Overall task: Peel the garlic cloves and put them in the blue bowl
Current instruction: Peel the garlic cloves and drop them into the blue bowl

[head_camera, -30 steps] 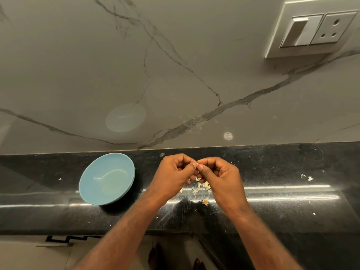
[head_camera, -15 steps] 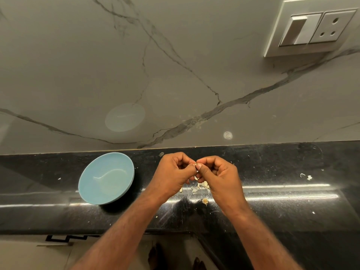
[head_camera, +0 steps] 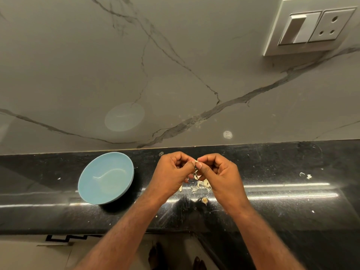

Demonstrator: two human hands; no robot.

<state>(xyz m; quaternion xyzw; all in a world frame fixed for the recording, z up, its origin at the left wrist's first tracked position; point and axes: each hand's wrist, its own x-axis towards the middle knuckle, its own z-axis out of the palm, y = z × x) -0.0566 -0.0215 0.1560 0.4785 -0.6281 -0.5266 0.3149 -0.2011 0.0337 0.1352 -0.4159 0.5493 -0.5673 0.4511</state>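
Just below the middle of the frame, the left hand [head_camera: 171, 176] and right hand [head_camera: 222, 178] meet above the black counter [head_camera: 282, 203]. Both have curled fingers pinching a garlic clove [head_camera: 196, 162], of which only a pale bit shows. Loose peels [head_camera: 200, 186] lie on the counter under the hands. The blue bowl [head_camera: 91, 184] sits at lower left, near the left hand.

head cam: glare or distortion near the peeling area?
Head view: glare streaks cross the black countertop beneath the left hand and right hand, beside the peel scraps; blue bowl ghosts on the wall; switch plate looks skewed; garlic clove mostly hidden.
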